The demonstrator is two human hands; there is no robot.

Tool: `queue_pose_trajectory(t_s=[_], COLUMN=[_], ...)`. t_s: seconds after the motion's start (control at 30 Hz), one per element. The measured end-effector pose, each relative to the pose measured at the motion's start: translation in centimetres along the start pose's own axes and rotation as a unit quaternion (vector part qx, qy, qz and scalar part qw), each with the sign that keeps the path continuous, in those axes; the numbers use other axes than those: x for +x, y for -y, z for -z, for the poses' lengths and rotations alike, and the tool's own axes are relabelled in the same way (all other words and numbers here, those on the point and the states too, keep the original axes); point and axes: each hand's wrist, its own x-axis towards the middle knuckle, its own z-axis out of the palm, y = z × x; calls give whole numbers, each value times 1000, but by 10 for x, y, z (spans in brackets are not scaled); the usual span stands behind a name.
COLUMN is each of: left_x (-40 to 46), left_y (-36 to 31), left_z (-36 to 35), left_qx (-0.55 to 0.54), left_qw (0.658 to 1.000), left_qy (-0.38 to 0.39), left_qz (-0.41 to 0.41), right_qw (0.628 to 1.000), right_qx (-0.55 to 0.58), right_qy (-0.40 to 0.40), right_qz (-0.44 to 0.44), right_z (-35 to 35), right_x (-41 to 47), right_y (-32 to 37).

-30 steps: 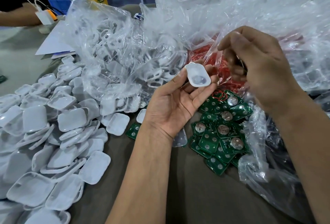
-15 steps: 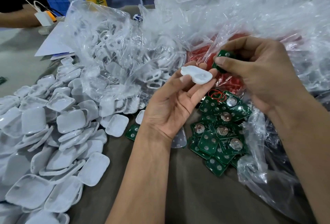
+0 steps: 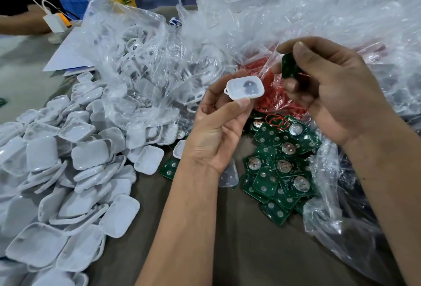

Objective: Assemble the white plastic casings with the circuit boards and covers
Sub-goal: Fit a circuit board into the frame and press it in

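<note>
1. Along the bench's left edge lies a big heap of white casings [image 3: 91, 155], loose and unpaired as far as the view shows; none here visibly holds a board, so most of the job seems to remain.
2. Behind them, a clear plastic bag [image 3: 127, 57] holds more white parts.
3. The left hand [image 3: 218, 135], over the bench's middle, pinches one white casing shell [image 3: 245, 87] between thumb and curled fingers, its hollow side facing up; a dark patch shows inside.
4. Just beside it, the right hand [image 3: 330, 94] grips a green circuit board [image 3: 288, 67] between curled fingers and thumb, the board apart from the shell and not yet seated.
5. Below the hands, a pile of green circuit boards [image 3: 280, 167] waits near the bench's right edge, with red rubber bands [image 3: 276, 121] lying above them.
6. Judged so: board insertion is next; the cover follows.
</note>
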Motion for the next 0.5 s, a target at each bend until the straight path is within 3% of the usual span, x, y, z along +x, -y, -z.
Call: queue_pose_trajectory(t_s=[0.2, 0.5], left_x=[3, 3], left_y=[7, 15], left_z=[-1, -3], left_qx=[84, 192], left_qw=[993, 975], left_qy=[-36, -56], left_qz=[-79, -93], right_qw=[996, 999], right_qx=[85, 14], right_qy=[9, -36], right_qz=[-32, 37], right_z=[-4, -12], right_x=[-1, -1], right_y=[1, -7])
